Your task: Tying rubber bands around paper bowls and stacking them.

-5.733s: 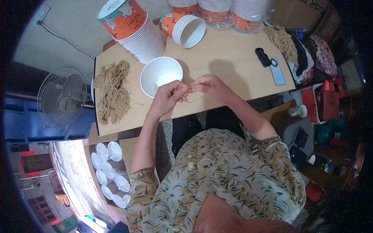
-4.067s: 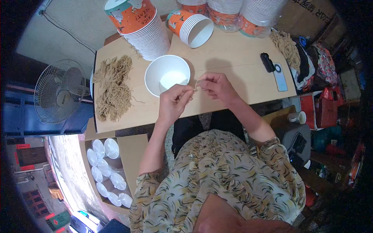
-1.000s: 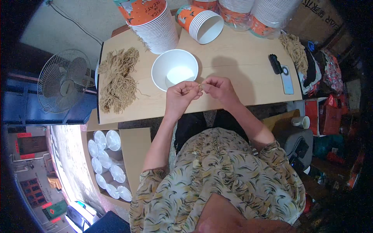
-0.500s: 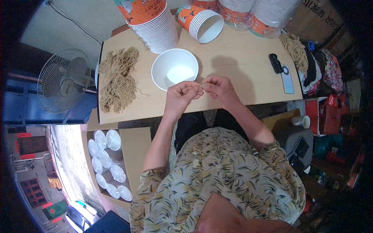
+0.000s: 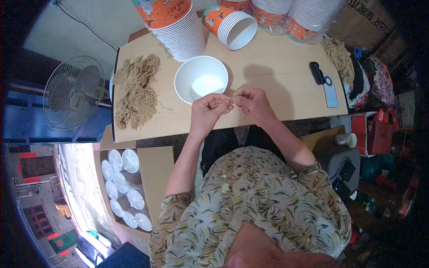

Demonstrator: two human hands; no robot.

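Note:
My left hand and my right hand meet fingertip to fingertip above the table's front edge. Both are closed in a pinch. Whatever sits between the fingertips is tiny and pale, too small to name. Just behind the left hand stands a white paper bucket, its open mouth facing up; the left fingers overlap its near rim in the view. To the left lies a bundle of tan twine, with one loose strand trailing toward the bucket.
A tall stack of orange-printed paper buckets rises behind. Beside it some nested buckets lie tipped over. A phone and a black object rest at right. A carton of clear-wrapped white cups stands lower left, near a fan.
My hands stay almost in place, fingertips still together. The right fingers have shifted very slightly; the bucket and twine have not moved.

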